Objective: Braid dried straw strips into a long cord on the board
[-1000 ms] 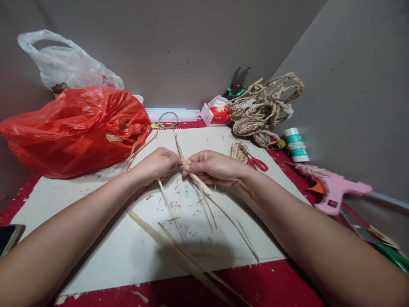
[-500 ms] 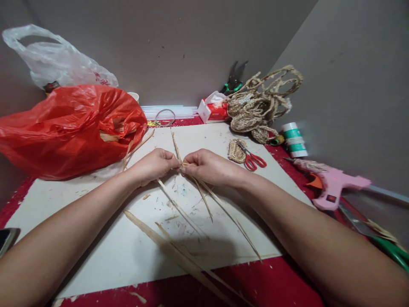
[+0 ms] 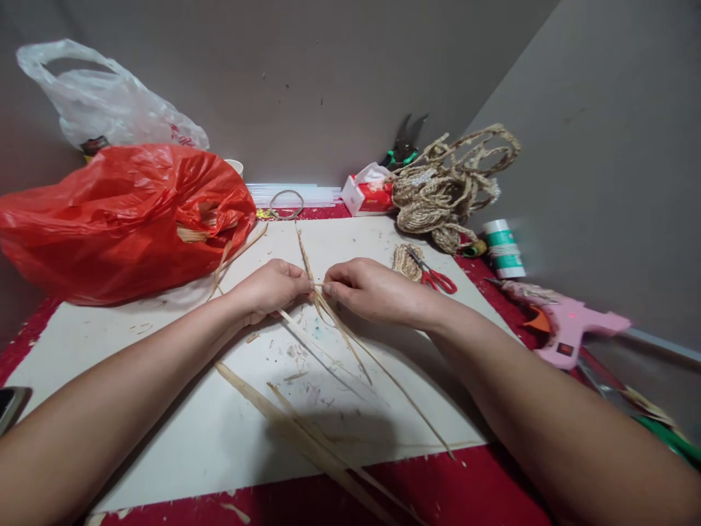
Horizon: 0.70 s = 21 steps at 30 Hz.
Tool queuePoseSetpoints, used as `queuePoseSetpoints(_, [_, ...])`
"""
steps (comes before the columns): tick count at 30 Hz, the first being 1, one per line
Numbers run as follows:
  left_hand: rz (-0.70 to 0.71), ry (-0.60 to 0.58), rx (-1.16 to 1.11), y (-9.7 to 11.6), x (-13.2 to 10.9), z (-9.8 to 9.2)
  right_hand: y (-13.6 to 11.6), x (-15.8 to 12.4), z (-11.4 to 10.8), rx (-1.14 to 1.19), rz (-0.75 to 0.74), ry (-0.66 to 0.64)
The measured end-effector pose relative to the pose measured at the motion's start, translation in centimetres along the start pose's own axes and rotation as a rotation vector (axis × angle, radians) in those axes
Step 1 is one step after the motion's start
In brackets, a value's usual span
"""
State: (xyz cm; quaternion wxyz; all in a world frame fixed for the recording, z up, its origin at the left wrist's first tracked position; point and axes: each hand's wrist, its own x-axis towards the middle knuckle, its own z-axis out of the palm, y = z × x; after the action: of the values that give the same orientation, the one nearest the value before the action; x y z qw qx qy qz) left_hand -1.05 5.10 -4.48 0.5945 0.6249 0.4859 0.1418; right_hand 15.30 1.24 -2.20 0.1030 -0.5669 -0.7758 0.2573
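A thin braid of dried plant fibre point(image 3: 304, 252) runs from the back of the white board point(image 3: 180, 409) to between my hands. My left hand point(image 3: 282, 286) pinches the braid's near end, its fingers closed. Just to the right, my right hand point(image 3: 358, 286) is closed on a fibre strip that stretches across the short gap between the hands. Loose fibre strips point(image 3: 402, 387) trail from the braid's end toward the front right. A paler strip point(image 3: 312, 343) comes out below my left hand. Wider dry strips point(image 3: 296, 424) lie apart on the board, nearer to me.
Left stands a red plastic bag point(image 3: 125, 219) with fibre inside. At the back right are a tissue pack point(image 3: 375, 196) and a heap of braided cord point(image 3: 438, 201). Red-handled scissors point(image 3: 438, 281) lie by a small woven piece point(image 3: 406, 261). A pink glue gun point(image 3: 569, 321) rests at the right.
My right hand has moved slightly right, away from my left, drawing a strip across the gap between them. The left keeps its pinch. The whole view has shifted a little.
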Motion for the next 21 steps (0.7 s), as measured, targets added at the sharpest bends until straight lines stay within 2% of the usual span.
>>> queuePoseSetpoints(8, [0.039,-0.019,-0.107,-0.2,-0.2,0.1,-1.4,-0.2,1.0,0.180,0.084,-0.077])
queuePoseSetpoints(13, [0.062,-0.079,-0.210,0.1,-0.6,0.1,-1.6,-0.2,2.1,0.021,0.056,0.001])
queuePoseSetpoints(17, [0.080,-0.091,-0.271,0.1,-0.7,0.3,-2.4,-0.8,2.4,-0.116,0.092,0.027])
queuePoseSetpoints(19, [0.081,-0.082,-0.273,0.1,-0.7,0.2,-3.2,-1.6,2.0,-0.156,0.061,-0.017])
queuePoseSetpoints(21, [0.071,-0.096,-0.275,-0.1,-0.6,0.0,-4.0,-2.5,1.3,-0.160,-0.033,-0.148])
